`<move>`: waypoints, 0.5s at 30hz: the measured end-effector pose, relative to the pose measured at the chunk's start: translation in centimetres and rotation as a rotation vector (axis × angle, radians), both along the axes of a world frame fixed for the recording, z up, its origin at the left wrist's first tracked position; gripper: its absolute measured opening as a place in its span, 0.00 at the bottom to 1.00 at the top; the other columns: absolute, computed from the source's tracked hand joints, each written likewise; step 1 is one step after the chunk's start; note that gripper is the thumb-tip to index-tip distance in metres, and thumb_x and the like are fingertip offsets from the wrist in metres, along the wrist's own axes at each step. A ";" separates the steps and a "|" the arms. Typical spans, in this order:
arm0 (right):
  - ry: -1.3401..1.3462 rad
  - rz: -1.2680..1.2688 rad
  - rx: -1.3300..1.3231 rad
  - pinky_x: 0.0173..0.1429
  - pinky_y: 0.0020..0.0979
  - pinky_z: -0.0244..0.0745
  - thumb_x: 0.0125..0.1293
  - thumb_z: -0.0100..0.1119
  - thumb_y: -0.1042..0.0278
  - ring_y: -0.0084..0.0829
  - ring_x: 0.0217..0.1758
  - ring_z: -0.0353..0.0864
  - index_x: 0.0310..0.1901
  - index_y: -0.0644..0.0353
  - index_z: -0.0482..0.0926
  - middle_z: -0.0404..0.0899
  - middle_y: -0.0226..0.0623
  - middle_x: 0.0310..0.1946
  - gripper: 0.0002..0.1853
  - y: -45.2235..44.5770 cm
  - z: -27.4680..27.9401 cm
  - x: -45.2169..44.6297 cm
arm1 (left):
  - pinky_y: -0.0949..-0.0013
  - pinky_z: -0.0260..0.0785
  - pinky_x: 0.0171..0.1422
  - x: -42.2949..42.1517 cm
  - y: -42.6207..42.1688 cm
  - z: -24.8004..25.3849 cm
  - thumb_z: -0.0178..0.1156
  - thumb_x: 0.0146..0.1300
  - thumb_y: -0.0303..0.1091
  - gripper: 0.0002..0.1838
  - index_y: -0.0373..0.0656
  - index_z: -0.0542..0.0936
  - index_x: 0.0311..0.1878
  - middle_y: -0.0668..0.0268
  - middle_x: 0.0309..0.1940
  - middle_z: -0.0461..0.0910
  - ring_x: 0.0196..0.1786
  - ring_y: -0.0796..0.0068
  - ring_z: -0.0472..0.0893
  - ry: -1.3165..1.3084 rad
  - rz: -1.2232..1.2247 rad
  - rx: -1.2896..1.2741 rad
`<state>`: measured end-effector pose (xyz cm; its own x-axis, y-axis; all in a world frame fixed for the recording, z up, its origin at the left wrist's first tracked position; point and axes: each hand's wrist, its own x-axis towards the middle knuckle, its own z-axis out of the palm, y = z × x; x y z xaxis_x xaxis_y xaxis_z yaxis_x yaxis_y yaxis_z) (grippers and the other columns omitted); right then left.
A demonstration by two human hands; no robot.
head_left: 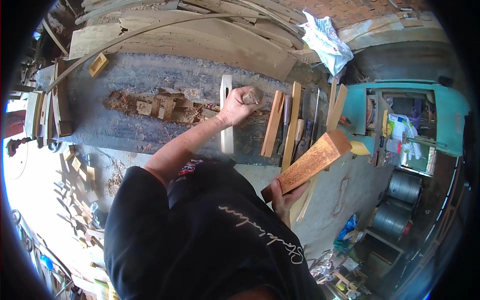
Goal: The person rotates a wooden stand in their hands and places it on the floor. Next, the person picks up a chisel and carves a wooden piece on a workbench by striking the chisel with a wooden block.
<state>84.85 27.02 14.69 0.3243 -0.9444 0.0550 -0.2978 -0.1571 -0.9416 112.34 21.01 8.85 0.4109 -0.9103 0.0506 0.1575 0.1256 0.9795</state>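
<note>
My left hand (pixel 239 106) is closed around a chisel, whose worn wooden handle end (pixel 252 96) points up at me; its blade is hidden below the fist. Under and beside that hand lies a pale wooden piece (pixel 227 137) with a slot near its far end, set crosswise on the dark workbench (pixel 185 137). Whether the chisel touches the piece, I cannot tell. Off to the right, my right hand (pixel 286 196) grips the near end of a thick, squared wooden block (pixel 315 161). The block is raised and slants away to the right, covering part of the bench edge.
Wood strips (pixel 272 123) and several chisels and other tools (pixel 286 110) lie right of my left hand. Chips and offcuts (pixel 165 106) fill a hollow in the bench. A yellow block (pixel 98 65) lies far left. Boards (pixel 180 42) line the back; a turquoise cabinet (pixel 452 120) stands right.
</note>
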 end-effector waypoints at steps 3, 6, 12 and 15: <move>-0.066 -0.026 0.051 0.49 0.32 0.69 0.52 0.69 0.74 0.28 0.48 0.68 0.60 0.65 0.52 0.62 0.40 0.47 0.39 0.0 0.2 0.4 | 0.75 0.67 0.27 -1.2 0.6 2.1 0.66 0.61 0.34 0.12 0.43 0.73 0.26 0.72 0.19 0.74 0.22 0.86 0.72 -0.089 0.038 -0.049; 0.005 -0.009 -0.111 0.43 0.29 0.71 0.55 0.61 0.78 0.28 0.36 0.73 0.64 0.63 0.47 0.72 0.40 0.36 0.40 -0.2 0.5 0.7 | 0.70 0.69 0.29 -4.3 2.0 1.6 0.66 0.56 0.28 0.11 0.41 0.72 0.25 0.63 0.20 0.76 0.24 0.75 0.77 -0.230 0.098 -0.125; -0.037 -0.039 -0.064 0.41 0.30 0.72 0.58 0.60 0.72 0.29 0.34 0.74 0.67 0.60 0.44 0.74 0.41 0.34 0.41 0.2 2.0 1.3 | 0.57 0.65 0.39 -6.1 3.6 0.8 0.66 0.54 0.35 0.13 0.43 0.71 0.25 0.60 0.21 0.73 0.31 0.54 0.77 -0.439 0.046 -0.106; -0.024 -0.059 -0.062 0.41 0.30 0.72 0.58 0.60 0.72 0.28 0.33 0.74 0.67 0.60 0.44 0.74 0.41 0.34 0.40 0.3 2.0 0.9 | 0.58 0.66 0.38 -6.4 3.7 0.3 0.65 0.54 0.35 0.13 0.43 0.70 0.24 0.60 0.21 0.73 0.30 0.54 0.77 -0.424 0.040 -0.097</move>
<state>85.77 27.34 16.65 0.2660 -0.9563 0.1214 -0.2857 -0.1985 -0.9376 105.96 24.70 9.16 0.3705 -0.8768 0.3066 -0.2629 0.2176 0.9400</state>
